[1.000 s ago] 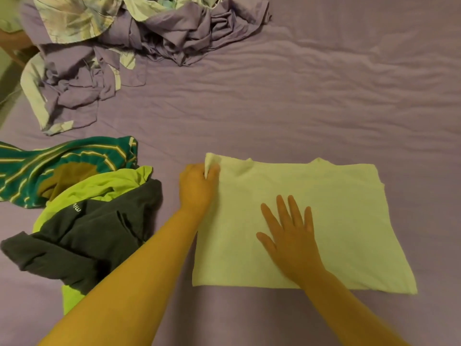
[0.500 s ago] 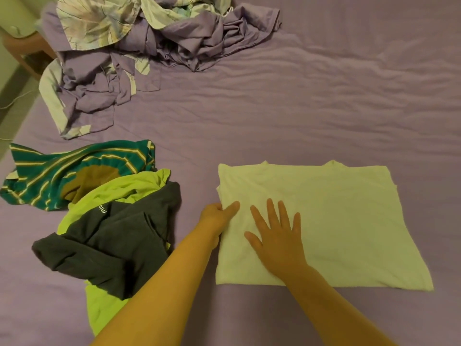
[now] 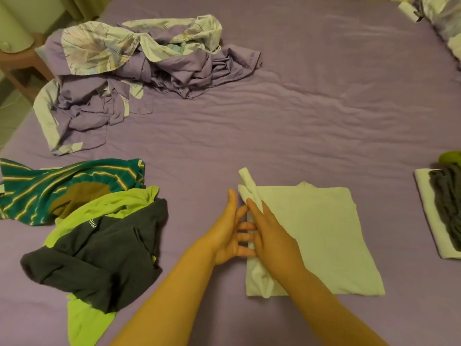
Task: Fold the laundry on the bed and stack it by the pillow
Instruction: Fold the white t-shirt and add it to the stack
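Flat on the purple bed sheet (image 3: 287, 136), pale yellow-white folded cotton shirt (image 3: 314, 236), long rolled left edge pointing away, right between both hands: left hand (image 3: 228, 236) fingers straight under it, right hand (image 3: 272, 236) fingers flat on top.

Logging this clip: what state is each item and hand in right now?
White shirt: flat, left edge lifted.
Left hand: fingers straight, under that edge.
Right hand: on the edge.
Striped top: unfolded.
Green shirt: crumpled.
Dark garment: crumpled.
Bedding: heaped.
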A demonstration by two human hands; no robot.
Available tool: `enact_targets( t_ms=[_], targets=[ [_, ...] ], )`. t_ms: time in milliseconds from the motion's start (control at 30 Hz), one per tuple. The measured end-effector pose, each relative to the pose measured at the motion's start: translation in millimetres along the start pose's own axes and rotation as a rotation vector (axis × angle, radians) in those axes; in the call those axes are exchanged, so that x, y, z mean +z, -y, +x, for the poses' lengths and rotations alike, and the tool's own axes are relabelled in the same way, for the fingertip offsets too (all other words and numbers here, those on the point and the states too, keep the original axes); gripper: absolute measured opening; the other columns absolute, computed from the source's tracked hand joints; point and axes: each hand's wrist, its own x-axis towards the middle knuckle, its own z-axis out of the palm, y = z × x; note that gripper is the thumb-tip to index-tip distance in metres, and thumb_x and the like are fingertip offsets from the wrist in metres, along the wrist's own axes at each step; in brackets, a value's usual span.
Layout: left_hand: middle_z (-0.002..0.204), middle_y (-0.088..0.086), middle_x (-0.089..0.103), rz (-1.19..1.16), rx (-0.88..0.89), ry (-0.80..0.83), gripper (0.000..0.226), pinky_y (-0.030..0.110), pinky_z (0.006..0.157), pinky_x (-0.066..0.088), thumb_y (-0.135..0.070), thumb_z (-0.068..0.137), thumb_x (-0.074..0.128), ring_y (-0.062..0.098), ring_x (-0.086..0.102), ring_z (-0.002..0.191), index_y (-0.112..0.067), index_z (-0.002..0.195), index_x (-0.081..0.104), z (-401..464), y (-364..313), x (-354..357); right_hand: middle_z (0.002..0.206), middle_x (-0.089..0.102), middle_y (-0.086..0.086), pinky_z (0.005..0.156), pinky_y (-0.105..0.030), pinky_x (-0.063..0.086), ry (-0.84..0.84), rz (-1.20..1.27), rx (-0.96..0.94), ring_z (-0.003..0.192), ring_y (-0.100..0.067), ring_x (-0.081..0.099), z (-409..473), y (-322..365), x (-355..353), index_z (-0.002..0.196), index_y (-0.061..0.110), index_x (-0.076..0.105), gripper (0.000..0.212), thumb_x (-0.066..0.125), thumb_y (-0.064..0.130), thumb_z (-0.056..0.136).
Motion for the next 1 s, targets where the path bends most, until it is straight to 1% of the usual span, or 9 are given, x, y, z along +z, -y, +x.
enact_targets(
  t_ms=[100,233,333,467,567,667,767,833,1000],
  targets=[
    [0.124,0.014,0.060,-0.011,0.023,0.025,0.086,0.048,0.077,0.057,-0.086,0.069,0.024,0.029,0.064,0.106,-0.036,0.133,0.052,6,3,30,0.097,0.068,0.015,0.091,-0.039,0.050,-0.051,0.123,0.123,0.092,-0.008,0.065,3,-15,-20,0.120,0.053,0.050,0.050,0.041,0.079,0.079],
    [0.120,0.012,0.064,0.016,0.085,0.015,0.089,0.045,0.078,0.058,-0.084,0.069,0.025,0.027,0.066,0.103,-0.028,0.132,0.053,20,10,75,0.103,0.065,0.022,0.074,-0.020,0.043,-0.055,0.218,0.160,0.089,0.001,0.061,-2,-36,-62,0.121,0.065,0.039,0.053,0.036,0.086,0.073],
    [0.119,0.010,0.065,0.034,0.121,-0.033,0.091,0.047,0.086,0.055,-0.083,0.068,0.026,0.027,0.066,0.103,-0.023,0.131,0.055,33,19,108,0.103,0.065,0.025,0.081,-0.025,0.046,-0.028,0.215,0.116,0.093,0.000,0.062,-7,-57,-88,0.120,0.067,0.037,0.055,0.039,0.088,0.070],
    [0.118,0.008,0.064,0.004,0.166,-0.003,0.081,0.040,0.082,0.057,-0.081,0.072,0.025,0.024,0.066,0.103,-0.034,0.134,0.048,52,30,153,0.111,0.063,0.022,0.081,-0.026,0.045,-0.067,0.208,0.141,0.101,-0.004,0.060,-9,-95,-128,0.118,0.064,0.045,0.054,0.036,0.088,0.070],
    [0.114,0.007,0.063,0.038,0.144,-0.062,0.069,0.035,0.076,0.058,-0.078,0.075,0.030,0.021,0.066,0.097,-0.033,0.122,0.052,75,41,180,0.146,0.037,0.008,0.100,-0.028,0.035,-0.051,0.142,0.122,0.126,-0.016,0.044,-9,-134,-156,0.144,0.048,0.015,0.065,0.034,0.063,0.084],
    [0.092,-0.004,0.060,0.363,0.272,-0.335,0.039,0.028,0.073,0.051,-0.059,0.092,0.039,0.012,0.058,0.083,-0.024,0.091,0.057,98,66,180,0.156,0.020,0.001,0.098,-0.027,0.031,-0.021,0.032,0.175,0.135,-0.024,0.034,-8,-179,-162,0.149,0.028,-0.001,0.070,0.045,0.030,0.097],
    [0.121,-0.001,0.053,0.982,0.419,-0.629,0.031,0.030,0.095,0.038,-0.033,0.096,0.051,0.018,0.046,0.112,-0.018,0.123,0.055,108,92,153,0.157,0.016,-0.003,0.112,-0.037,0.025,-0.026,-0.055,0.234,0.140,-0.028,0.024,-5,-206,-149,0.151,0.020,0.000,0.075,0.051,0.028,0.096],
    [0.135,0.002,0.042,1.174,0.396,-0.748,0.041,0.030,0.100,0.033,-0.026,0.093,0.053,0.023,0.033,0.124,-0.020,0.133,0.047,107,101,140,0.155,0.022,-0.010,0.113,-0.040,0.025,-0.090,-0.004,0.308,0.140,-0.030,0.025,-5,-210,-141,0.151,0.011,0.009,0.076,0.055,0.031,0.094],
    [0.143,0.005,0.028,1.082,0.288,-0.800,0.064,0.035,0.098,0.039,-0.024,0.087,0.060,0.025,0.033,0.128,-0.024,0.143,0.028,106,102,134,0.134,0.046,-0.019,0.096,-0.037,0.040,-0.187,0.196,0.443,0.120,-0.033,0.047,-9,-201,-121,0.138,0.000,0.035,0.058,0.060,0.025,0.092]
  ],
)
